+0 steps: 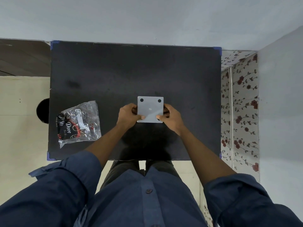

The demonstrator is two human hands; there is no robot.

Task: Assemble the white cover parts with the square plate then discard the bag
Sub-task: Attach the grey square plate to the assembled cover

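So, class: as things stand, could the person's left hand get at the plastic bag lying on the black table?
Probably yes, once it lets go. The left hand now grips the square plate together with the right hand. The bag lies on the table to its left, with nothing between them.

The square plate (150, 109) looked like smooth, matt pale plastic. The bag (79, 123) near the table's left edge was crinkled, glossy clear plastic. The table (114, 71) was matt black.

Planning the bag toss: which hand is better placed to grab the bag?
Left. The bag lies on the table on the left hand's side; the right hand would cross over. Both now grip the plate.
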